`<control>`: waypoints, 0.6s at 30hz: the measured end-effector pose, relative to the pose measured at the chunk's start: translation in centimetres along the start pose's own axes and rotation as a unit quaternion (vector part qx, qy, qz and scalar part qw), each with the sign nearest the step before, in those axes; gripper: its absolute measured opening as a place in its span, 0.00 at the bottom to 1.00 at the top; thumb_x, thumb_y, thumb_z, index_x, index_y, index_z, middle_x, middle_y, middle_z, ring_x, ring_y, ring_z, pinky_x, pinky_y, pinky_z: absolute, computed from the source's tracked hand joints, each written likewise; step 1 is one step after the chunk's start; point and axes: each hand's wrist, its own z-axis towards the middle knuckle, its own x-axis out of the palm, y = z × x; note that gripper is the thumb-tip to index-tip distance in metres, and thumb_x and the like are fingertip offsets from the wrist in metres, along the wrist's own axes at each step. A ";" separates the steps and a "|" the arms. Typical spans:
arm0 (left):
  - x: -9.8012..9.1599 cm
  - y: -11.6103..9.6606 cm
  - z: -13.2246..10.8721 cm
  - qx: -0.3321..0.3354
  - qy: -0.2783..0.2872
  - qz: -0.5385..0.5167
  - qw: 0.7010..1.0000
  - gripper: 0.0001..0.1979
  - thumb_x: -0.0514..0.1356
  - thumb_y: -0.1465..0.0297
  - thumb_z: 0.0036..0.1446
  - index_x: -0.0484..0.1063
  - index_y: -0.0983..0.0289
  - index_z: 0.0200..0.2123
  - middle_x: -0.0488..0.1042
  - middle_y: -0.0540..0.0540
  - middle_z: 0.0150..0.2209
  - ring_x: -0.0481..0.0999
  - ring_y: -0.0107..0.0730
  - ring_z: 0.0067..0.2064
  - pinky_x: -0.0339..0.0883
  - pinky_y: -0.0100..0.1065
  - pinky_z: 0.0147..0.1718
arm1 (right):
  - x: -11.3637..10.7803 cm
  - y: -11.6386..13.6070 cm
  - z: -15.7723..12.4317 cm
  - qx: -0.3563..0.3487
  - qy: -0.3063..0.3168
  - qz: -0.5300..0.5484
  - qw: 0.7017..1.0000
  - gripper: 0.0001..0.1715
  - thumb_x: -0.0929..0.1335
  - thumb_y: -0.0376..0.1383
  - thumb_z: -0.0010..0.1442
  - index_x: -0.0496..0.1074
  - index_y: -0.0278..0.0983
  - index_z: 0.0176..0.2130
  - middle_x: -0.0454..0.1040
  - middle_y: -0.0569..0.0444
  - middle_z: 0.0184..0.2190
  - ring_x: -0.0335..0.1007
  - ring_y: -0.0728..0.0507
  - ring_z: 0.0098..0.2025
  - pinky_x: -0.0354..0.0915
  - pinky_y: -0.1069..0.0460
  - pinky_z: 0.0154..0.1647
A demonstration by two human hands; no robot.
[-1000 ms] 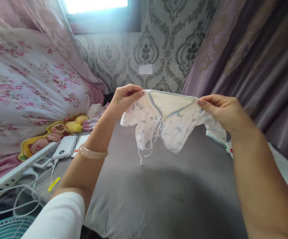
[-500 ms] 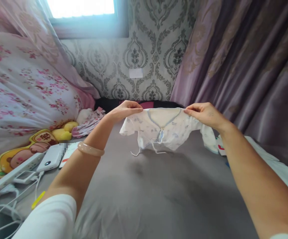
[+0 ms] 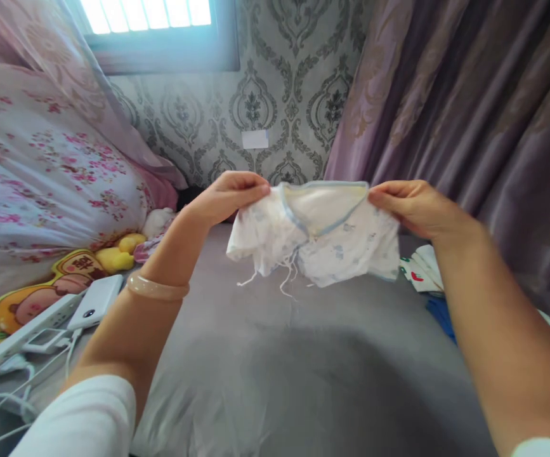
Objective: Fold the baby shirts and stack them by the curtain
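A small white baby shirt [image 3: 336,244] with a pale blue-edged V neckline and faint prints hangs stretched between both hands. My left hand [image 3: 234,195] pinches it at one shoulder, and my right hand [image 3: 412,202] grips the other. Thin white tie strings dangle from its front. The shirt is held up over the grey bed sheet [image 3: 275,368], its lower edge hanging freely. The fingertips behind the fabric are partly hidden.
To the left lie a white power bank [image 3: 96,301], a power strip [image 3: 27,339] with cables, and a yellow cartoon cushion [image 3: 32,298]. Folded clothes [image 3: 424,270] and a blue cloth [image 3: 441,317] lie on the right. Purple curtains [image 3: 446,114] hang behind them.
Both hands have risen with the baby shirt and moved slightly further apart. The shirt now hangs higher and closer, its neckline pulled wider.
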 end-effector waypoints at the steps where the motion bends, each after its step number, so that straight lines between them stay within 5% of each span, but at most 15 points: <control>1: 0.2 0.2 0.3 0.008 -0.004 0.032 0.999 0.10 0.64 0.64 0.52 0.75 0.66 0.31 0.70 0.50 0.24 0.69 0.25 0.26 0.62 0.26 0.24 | 0.1 -0.1 0.2 -0.007 0.018 -0.017 1.000 0.28 0.75 0.59 0.39 0.79 0.39 0.28 0.78 0.52 0.26 0.71 0.45 0.27 0.67 0.50 0.29; 5: 0.8 1.3 1.3 0.014 -0.056 0.018 0.998 0.11 0.62 0.62 0.55 0.75 0.65 0.31 0.71 0.51 0.24 0.71 0.27 0.27 0.64 0.27 0.25 | 0.5 -1.2 1.0 -0.014 0.055 0.037 0.998 0.25 0.75 0.57 0.42 0.79 0.42 0.31 0.79 0.53 0.30 0.73 0.43 0.32 0.69 0.49 0.33; 11: 1.1 1.9 0.9 -0.077 -0.008 -0.057 0.995 0.14 0.66 0.59 0.50 0.76 0.65 0.31 0.73 0.51 0.24 0.70 0.25 0.23 0.63 0.27 0.22 | 0.2 -2.1 1.4 0.000 0.100 0.015 0.995 0.22 0.76 0.56 0.42 0.79 0.42 0.30 0.79 0.54 0.30 0.74 0.43 0.33 0.69 0.48 0.34; 18: 2.3 3.1 1.0 -0.088 0.026 -0.079 0.993 0.17 0.68 0.57 0.45 0.77 0.66 0.30 0.76 0.53 0.27 0.73 0.29 0.28 0.68 0.29 0.27 | 0.9 -1.8 1.5 -0.013 0.108 -0.025 0.994 0.24 0.75 0.57 0.43 0.79 0.41 0.30 0.80 0.54 0.30 0.75 0.41 0.36 0.70 0.47 0.39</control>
